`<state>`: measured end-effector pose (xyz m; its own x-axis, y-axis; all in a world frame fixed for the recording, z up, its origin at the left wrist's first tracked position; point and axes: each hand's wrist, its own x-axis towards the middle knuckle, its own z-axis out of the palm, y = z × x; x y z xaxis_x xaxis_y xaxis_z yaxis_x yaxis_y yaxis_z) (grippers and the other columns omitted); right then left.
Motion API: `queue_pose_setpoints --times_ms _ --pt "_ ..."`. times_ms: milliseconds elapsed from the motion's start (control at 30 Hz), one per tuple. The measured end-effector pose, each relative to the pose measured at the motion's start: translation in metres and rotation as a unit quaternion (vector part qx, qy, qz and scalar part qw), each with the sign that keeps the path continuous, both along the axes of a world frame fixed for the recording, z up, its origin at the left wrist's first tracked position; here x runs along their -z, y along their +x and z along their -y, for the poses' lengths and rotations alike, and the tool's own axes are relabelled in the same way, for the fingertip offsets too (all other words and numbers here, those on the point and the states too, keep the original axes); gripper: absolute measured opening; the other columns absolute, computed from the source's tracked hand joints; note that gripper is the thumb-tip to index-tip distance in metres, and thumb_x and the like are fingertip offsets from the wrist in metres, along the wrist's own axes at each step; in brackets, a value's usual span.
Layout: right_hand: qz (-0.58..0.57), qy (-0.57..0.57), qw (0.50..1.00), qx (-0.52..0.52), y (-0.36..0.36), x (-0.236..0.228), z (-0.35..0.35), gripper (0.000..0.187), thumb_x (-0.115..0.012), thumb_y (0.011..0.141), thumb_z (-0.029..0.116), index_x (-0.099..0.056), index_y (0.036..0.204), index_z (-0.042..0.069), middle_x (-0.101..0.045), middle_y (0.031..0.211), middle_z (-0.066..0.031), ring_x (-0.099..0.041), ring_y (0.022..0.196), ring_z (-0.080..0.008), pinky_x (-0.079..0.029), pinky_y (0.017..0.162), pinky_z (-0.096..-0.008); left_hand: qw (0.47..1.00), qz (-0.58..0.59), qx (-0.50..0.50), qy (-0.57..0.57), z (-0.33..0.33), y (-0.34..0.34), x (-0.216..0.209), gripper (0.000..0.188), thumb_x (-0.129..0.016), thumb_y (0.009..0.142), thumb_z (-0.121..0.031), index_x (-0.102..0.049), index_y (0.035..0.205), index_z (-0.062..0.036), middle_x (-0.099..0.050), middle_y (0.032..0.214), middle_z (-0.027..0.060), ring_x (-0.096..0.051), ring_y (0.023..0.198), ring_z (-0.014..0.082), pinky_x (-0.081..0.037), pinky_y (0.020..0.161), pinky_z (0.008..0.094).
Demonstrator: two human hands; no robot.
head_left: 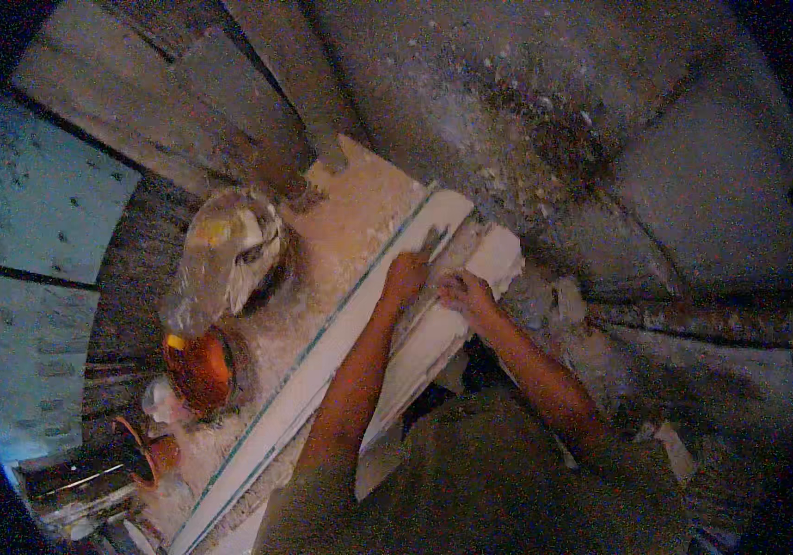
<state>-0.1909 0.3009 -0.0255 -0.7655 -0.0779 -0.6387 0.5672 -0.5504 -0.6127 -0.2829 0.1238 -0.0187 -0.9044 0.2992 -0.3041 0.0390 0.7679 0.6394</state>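
Observation:
A long white moulded strip (322, 370), which looks like plaster, runs diagonally over the bench from lower left to upper middle. Along its far side lies a narrow strip with a teal edge (299, 361). My left hand (405, 277) is closed near the strip's far end, and a small grey blade-like tool (433, 240) sticks out beyond its fingers. Just to the right, my right hand (467, 294) has its fingers curled in at the near side of the moulding, beside its thick rough white end (498, 254). Whatever those fingers hold is too dim to make out.
On the dusty bench (368, 185) to the left stand a bulging clear plastic bag (230, 245), an orange bowl (200, 370) and a smaller reddish container (158, 453). A wooden post (299, 74) rises beyond. White crumbs litter the floor (507, 120) to the right.

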Motion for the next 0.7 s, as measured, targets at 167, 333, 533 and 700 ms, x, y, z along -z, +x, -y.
queue_pose_setpoints --times_ms 167,333,533,700 --pt "0.026 0.000 1.000 -0.001 -0.014 -0.018 -0.069 0.046 -0.048 0.107 0.042 -0.060 0.131 0.005 -0.071 0.122 -0.0132 -0.070 0.097 -0.0262 -0.057 0.087 -0.0425 0.998 0.038 -0.005 -0.050 0.038 0.042 -0.019 0.036 -0.058 0.098 -0.030 -0.073 0.106 0.0015 -0.071 0.092 0.0302 -0.071 0.089 0.0449 -0.056 0.084 0.0523" --pt "0.008 0.011 1.000 -0.017 -0.014 -0.028 -0.109 0.046 -0.048 0.107 0.043 -0.060 0.133 0.006 -0.070 0.124 -0.0128 -0.070 0.099 -0.0265 -0.056 0.091 -0.0447 0.995 -0.081 0.046 -0.020 -0.092 -0.068 0.023 0.037 -0.061 0.094 -0.030 -0.071 0.096 0.0057 -0.069 0.091 0.0320 -0.069 0.089 0.0478 -0.054 0.082 0.0549" --pt "-0.019 -0.021 0.999 -0.033 -0.008 -0.025 -0.145 0.044 -0.051 0.105 0.038 -0.062 0.134 0.007 -0.067 0.127 -0.0116 -0.068 0.101 -0.0239 -0.057 0.088 -0.0420 0.998 0.017 0.029 -0.057 -0.063 -0.042 0.003 0.037 -0.062 0.093 -0.031 -0.073 0.093 0.0036 -0.071 0.094 0.0305 -0.069 0.091 0.0477 -0.054 0.088 0.0544" --pt "0.039 0.023 0.998 -0.053 -0.007 -0.015 -0.171 0.044 -0.051 0.105 0.037 -0.059 0.137 0.008 -0.067 0.127 -0.0108 -0.066 0.103 -0.0239 -0.057 0.093 -0.0439 0.993 0.088 -0.053 -0.060 -0.027 -0.002 -0.015 0.036 -0.063 0.093 -0.031 -0.072 0.093 0.0041 -0.071 0.090 0.0294 -0.070 0.091 0.0448 -0.054 0.085 0.0524"
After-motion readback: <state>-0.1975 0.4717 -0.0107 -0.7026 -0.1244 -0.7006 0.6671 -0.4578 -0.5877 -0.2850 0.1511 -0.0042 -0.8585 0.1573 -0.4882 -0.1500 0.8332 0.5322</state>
